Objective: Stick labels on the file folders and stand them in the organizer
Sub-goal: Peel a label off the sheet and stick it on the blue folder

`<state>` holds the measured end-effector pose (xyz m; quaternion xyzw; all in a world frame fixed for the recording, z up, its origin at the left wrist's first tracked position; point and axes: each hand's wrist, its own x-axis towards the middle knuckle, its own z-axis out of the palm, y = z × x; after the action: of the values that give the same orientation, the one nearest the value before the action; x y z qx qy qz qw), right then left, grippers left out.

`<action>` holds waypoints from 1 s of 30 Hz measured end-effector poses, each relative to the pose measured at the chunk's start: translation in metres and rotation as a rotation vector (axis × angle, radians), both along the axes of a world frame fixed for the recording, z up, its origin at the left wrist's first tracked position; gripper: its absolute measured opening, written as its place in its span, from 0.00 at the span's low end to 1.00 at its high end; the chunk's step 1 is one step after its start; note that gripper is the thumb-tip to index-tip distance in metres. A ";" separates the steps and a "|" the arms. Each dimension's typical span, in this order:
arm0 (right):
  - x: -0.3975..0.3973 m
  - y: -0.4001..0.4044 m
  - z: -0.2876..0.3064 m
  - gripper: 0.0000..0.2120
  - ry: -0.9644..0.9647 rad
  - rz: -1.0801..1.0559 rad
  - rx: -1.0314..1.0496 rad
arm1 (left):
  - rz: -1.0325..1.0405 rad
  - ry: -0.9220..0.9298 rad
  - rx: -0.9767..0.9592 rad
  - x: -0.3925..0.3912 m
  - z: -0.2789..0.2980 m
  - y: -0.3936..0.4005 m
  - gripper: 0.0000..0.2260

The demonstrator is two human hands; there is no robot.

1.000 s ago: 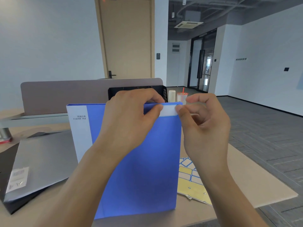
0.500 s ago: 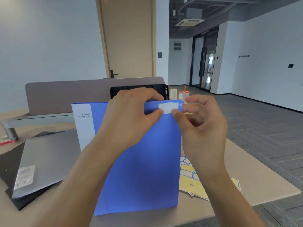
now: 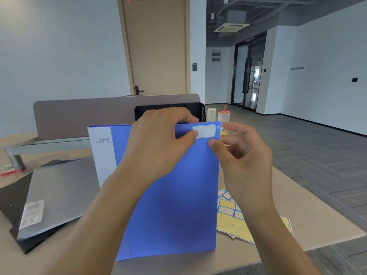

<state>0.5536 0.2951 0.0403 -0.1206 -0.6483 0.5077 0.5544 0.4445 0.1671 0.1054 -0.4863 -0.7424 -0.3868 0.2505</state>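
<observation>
Upright blue folder (image 3: 174,195) blocks the organizer (image 3: 168,110); bare desk (image 3: 317,221) lies right.

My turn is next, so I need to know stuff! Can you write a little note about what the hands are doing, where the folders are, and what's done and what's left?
Left hand: holds the upright blue folder by its top edge, thumb pressing the white label.
Right hand: at the folder's right edge, thumb on the cover under the label.
Done: label sits at the top right corner of the blue folder.
Elsewhere: grey folder flat on the desk to the left; label sheets to the right; black organizer behind.
Left: stand the blue folder in the organizer, then label the grey one.
</observation>
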 end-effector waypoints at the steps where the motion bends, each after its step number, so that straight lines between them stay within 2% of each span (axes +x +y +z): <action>1: 0.001 0.000 -0.003 0.16 -0.025 0.026 -0.005 | 0.001 0.001 0.000 0.000 0.000 0.000 0.07; 5: 0.005 0.000 -0.023 0.12 -0.151 0.206 -0.010 | 0.019 0.045 0.003 0.003 -0.001 0.000 0.07; 9: 0.000 -0.004 -0.049 0.04 -0.189 0.326 -0.078 | 0.000 0.138 0.009 0.000 -0.010 -0.005 0.19; 11: -0.002 -0.010 -0.053 0.04 -0.160 0.334 -0.107 | 0.042 0.236 -0.003 -0.006 -0.021 -0.010 0.24; 13: -0.004 -0.015 -0.053 0.06 -0.149 0.321 -0.122 | 0.108 0.230 0.045 -0.015 -0.035 -0.021 0.28; 16: -0.009 -0.020 -0.055 0.05 -0.153 0.270 -0.138 | 0.232 0.081 0.148 -0.028 -0.061 -0.048 0.35; 20: -0.017 -0.031 -0.055 0.06 -0.130 0.228 -0.158 | 0.257 -0.344 0.271 -0.041 -0.088 -0.078 0.42; 22: -0.023 -0.036 -0.056 0.05 -0.122 0.225 -0.168 | 0.211 -0.541 0.341 -0.050 -0.101 -0.085 0.36; 23: -0.027 -0.037 -0.056 0.04 -0.118 0.215 -0.164 | 0.176 -0.619 0.362 -0.057 -0.110 -0.088 0.29; 25: -0.033 -0.039 -0.057 0.03 -0.113 0.180 -0.155 | 0.137 -0.705 0.347 -0.064 -0.125 -0.092 0.21; 28: -0.034 -0.039 -0.061 0.07 -0.143 0.176 -0.150 | 0.087 -0.715 0.343 -0.067 -0.141 -0.097 0.24; 30: -0.030 -0.039 -0.073 0.10 -0.233 0.168 -0.133 | 0.040 -0.740 0.361 -0.065 -0.147 -0.096 0.27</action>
<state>0.5237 0.2566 -0.0328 -0.1608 -0.6810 0.5767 0.4217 0.3795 0.0715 -0.0413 -0.2482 -0.7119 -0.6547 0.0555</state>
